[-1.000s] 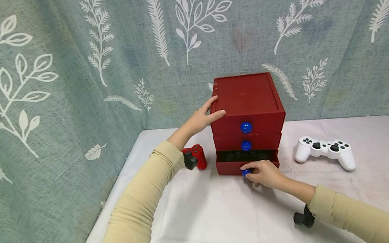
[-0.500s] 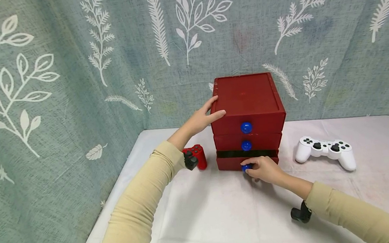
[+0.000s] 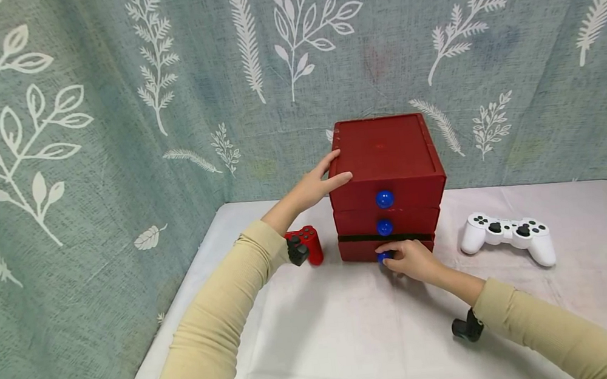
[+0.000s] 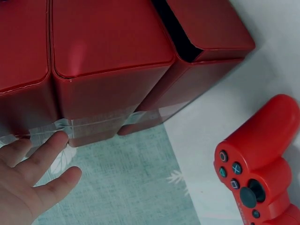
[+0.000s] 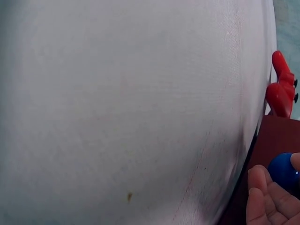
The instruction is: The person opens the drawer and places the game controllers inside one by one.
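A red three-drawer chest (image 3: 385,157) with blue ball knobs stands at the back of the table. My left hand (image 3: 316,185) rests flat against its upper left edge, fingers straight; the left wrist view shows the fingers (image 4: 33,183) touching the chest's corner (image 4: 108,42). My right hand (image 3: 406,260) pinches the blue knob (image 3: 384,257) of the bottom drawer (image 3: 356,250), which stands out only a thin dark slit from the chest. In the right wrist view the knob (image 5: 282,171) sits against my fingertips (image 5: 258,187). The two upper drawers are closed.
A red game controller (image 3: 306,244) lies just left of the chest, also seen as the red controller (image 4: 262,159) under my left wrist. A white controller (image 3: 508,235) lies to the right. A white cloth (image 3: 350,331) covers the table; a leaf-patterned curtain (image 3: 109,110) hangs behind.
The bottom drawer has slid back into the chest, its open gap shrinking to a slit. My right hand moved inward with the knob. The left hand has stayed put.
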Motion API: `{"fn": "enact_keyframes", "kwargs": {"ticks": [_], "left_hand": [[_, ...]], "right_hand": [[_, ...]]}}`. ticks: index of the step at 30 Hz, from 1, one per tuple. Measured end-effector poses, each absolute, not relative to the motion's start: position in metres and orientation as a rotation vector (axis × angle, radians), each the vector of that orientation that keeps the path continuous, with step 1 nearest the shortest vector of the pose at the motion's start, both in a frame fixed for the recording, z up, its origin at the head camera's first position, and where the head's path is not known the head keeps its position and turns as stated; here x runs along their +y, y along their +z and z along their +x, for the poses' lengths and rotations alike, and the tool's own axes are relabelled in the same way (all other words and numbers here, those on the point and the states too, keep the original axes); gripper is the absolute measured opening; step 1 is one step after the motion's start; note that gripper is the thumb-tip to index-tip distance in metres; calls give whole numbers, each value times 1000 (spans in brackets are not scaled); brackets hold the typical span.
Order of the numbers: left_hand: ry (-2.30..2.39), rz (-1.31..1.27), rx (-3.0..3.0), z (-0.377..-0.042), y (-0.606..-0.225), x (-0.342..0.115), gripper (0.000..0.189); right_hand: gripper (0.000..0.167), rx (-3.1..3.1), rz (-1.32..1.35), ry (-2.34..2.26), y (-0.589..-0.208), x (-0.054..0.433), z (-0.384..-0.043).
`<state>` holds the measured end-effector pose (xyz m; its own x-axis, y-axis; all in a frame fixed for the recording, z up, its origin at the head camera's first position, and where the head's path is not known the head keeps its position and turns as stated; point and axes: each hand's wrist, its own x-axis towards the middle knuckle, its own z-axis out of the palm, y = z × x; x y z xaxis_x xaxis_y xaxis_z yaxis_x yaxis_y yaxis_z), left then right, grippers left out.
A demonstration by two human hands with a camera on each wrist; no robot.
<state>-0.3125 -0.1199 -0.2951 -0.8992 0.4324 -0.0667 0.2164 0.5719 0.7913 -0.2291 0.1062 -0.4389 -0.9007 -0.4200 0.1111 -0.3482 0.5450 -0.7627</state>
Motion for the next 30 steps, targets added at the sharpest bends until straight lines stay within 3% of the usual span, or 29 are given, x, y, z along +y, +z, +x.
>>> {"fn": "enact_keyframes", "kwargs": {"ticks": [30], "left_hand": [[1230, 535, 2546, -312, -294, -120, 73]], "right_hand": [[27, 2757, -741, -1227, -441, 111, -246]]}}
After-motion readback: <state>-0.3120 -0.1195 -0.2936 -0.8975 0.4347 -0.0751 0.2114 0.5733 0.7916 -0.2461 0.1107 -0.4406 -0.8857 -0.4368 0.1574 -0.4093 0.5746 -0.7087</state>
